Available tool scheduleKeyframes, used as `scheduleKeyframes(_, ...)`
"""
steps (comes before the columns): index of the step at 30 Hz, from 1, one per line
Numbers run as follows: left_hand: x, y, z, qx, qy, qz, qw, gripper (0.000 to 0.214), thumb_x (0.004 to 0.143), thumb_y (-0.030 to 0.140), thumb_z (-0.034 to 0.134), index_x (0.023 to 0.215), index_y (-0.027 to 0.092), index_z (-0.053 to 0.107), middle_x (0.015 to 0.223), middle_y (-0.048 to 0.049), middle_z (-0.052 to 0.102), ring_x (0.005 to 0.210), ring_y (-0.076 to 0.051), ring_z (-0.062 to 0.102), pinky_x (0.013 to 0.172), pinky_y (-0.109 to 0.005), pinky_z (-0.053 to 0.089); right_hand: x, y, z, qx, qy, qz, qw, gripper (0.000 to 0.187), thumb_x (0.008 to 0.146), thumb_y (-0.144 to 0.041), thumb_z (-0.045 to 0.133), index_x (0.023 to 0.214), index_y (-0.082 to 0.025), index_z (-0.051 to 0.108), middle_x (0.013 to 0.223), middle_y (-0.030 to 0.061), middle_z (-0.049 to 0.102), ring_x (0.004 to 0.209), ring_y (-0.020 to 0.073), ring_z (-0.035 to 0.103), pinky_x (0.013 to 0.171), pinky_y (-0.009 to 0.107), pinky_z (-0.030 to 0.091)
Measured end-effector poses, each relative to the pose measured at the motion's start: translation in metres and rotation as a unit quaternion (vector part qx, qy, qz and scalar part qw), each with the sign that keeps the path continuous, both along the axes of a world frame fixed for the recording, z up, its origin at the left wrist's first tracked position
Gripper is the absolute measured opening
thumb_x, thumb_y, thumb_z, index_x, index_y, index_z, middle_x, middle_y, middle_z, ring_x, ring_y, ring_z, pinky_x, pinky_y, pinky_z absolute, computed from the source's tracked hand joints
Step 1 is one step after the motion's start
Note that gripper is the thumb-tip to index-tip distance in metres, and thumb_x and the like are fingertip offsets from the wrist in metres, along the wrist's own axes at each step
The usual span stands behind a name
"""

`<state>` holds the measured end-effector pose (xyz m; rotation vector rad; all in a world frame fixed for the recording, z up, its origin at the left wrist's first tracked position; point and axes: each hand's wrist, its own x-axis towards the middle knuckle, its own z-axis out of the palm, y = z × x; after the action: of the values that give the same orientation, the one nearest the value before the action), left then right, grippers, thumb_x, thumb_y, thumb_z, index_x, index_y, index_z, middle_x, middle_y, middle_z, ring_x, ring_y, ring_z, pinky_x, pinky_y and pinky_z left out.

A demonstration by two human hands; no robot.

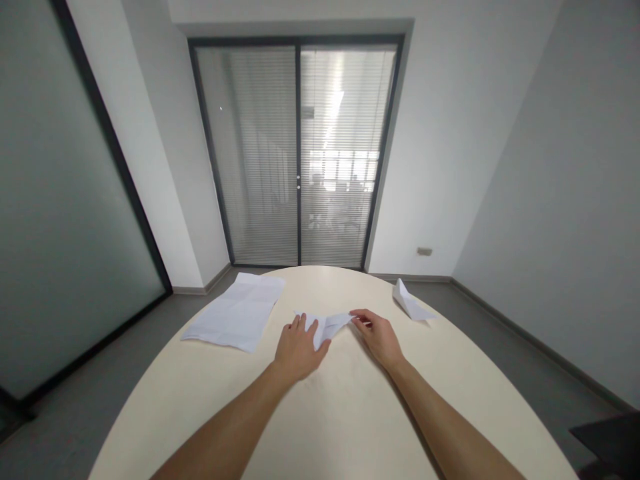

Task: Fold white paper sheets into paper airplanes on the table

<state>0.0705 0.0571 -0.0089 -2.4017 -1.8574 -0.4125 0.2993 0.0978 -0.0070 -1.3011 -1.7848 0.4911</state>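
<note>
A small folded sheet of white paper [326,327] lies on the table between my two hands, with a crease down its middle. My left hand [301,345] rests flat on the paper's left half, fingers spread and thumb out to the right, covering part of it. At the paper's right corner, my right hand [376,335] pinches the tip between thumb and fingers. That right half looks slightly raised from the tabletop.
The round cream table [325,427] carries a stack of creased white sheets [237,310] at the left. A folded white paper piece [411,303] stands near the right edge. Glass doors with blinds [300,153] are beyond. A dark object [613,443] shows at lower right.
</note>
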Motion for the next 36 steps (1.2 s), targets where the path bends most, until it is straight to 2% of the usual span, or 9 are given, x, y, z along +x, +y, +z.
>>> scheduleKeyframes(3, 0.0, 0.0, 0.0, -0.004, 0.0, -0.001, 1.0, 0.064, 0.096, 0.06, 0.034, 0.143, 0.02, 0.049, 0.152, -0.0171, 0.042, 0.141, -0.034, 0.036, 0.111, -0.049, 0.03, 0.002, 0.002, -0.003, 0.008, -0.015, -0.007, 1.0, 0.026, 0.089, -0.038, 0.053, 0.102, -0.024, 0.071, 0.096, 0.0058, 0.075, 0.086, 0.0223, 0.068, 0.083, 0.036, 0.053)
scheduleKeyframes(10, 0.0, -0.001, 0.002, -0.009, 0.003, -0.013, 1.0, 0.064, 0.095, 0.059, 0.037, 0.143, 0.02, 0.049, 0.152, -0.0166, 0.043, 0.142, -0.034, 0.035, 0.111, -0.05, 0.03, 0.006, 0.003, -0.007, 0.029, -0.063, -0.033, 0.997, 0.019, 0.086, -0.026, 0.053, 0.095, -0.024, 0.069, 0.111, 0.0049, 0.072, 0.103, 0.0226, 0.065, 0.09, 0.036, 0.05)
scheduleKeyframes(13, 0.0, 0.0, 0.001, -0.009, 0.002, -0.011, 1.0, 0.064, 0.095, 0.06, 0.036, 0.143, 0.02, 0.049, 0.152, -0.0161, 0.043, 0.142, -0.034, 0.035, 0.112, -0.05, 0.03, 0.005, -0.001, -0.004, 0.017, -0.115, -0.056, 0.992, 0.019, 0.085, -0.021, 0.053, 0.093, -0.024, 0.07, 0.107, 0.0036, 0.073, 0.102, 0.0225, 0.066, 0.089, 0.034, 0.048)
scheduleKeyframes(17, -0.001, 0.001, -0.001, -0.005, -0.003, -0.009, 1.0, 0.066, 0.094, 0.062, 0.035, 0.143, 0.02, 0.05, 0.152, -0.0165, 0.043, 0.142, -0.034, 0.035, 0.112, -0.05, 0.029, 0.004, -0.006, 0.001, -0.012, -0.178, -0.078, 0.981, 0.02, 0.083, -0.019, 0.055, 0.092, -0.025, 0.073, 0.096, 0.0037, 0.075, 0.092, 0.0225, 0.068, 0.078, 0.031, 0.049)
scheduleKeyframes(20, -0.001, 0.001, -0.001, -0.007, -0.005, -0.007, 1.0, 0.067, 0.094, 0.062, 0.037, 0.143, 0.019, 0.05, 0.152, -0.0161, 0.043, 0.142, -0.034, 0.035, 0.113, -0.049, 0.029, 0.004, -0.006, 0.001, -0.011, -0.194, -0.071, 0.978, 0.022, 0.084, -0.019, 0.055, 0.092, -0.025, 0.074, 0.095, 0.0035, 0.076, 0.09, 0.0229, 0.069, 0.077, 0.031, 0.049)
scheduleKeyframes(25, 0.0, 0.001, -0.001, -0.01, -0.006, -0.008, 1.0, 0.067, 0.093, 0.06, 0.04, 0.144, 0.017, 0.049, 0.153, -0.0146, 0.042, 0.142, -0.033, 0.035, 0.113, -0.048, 0.03, 0.004, -0.003, -0.002, 0.015, -0.195, -0.033, 0.98, 0.029, 0.082, -0.011, 0.053, 0.091, -0.025, 0.077, 0.101, 0.0028, 0.077, 0.099, 0.0222, 0.068, 0.091, 0.034, 0.049)
scheduleKeyframes(31, 0.0, 0.0, 0.0, -0.009, -0.005, -0.008, 1.0, 0.067, 0.093, 0.06, 0.04, 0.143, 0.018, 0.05, 0.153, -0.0149, 0.042, 0.141, -0.033, 0.037, 0.112, -0.049, 0.031, -0.001, -0.008, 0.003, 0.033, -0.232, -0.045, 0.971, 0.03, 0.083, -0.01, 0.053, 0.087, -0.024, 0.078, 0.105, 0.0037, 0.075, 0.101, 0.0241, 0.064, 0.088, 0.035, 0.049)
scheduleKeyframes(36, 0.0, 0.0, 0.0, 0.007, -0.008, -0.016, 1.0, 0.065, 0.093, 0.06, 0.04, 0.142, 0.018, 0.052, 0.151, -0.0153, 0.045, 0.139, -0.033, 0.039, 0.111, -0.048, 0.033, -0.007, -0.014, 0.011, 0.057, -0.274, -0.038, 0.959, 0.029, 0.085, -0.015, 0.051, 0.088, -0.021, 0.079, 0.099, 0.0074, 0.075, 0.096, 0.0247, 0.063, 0.088, 0.035, 0.046)
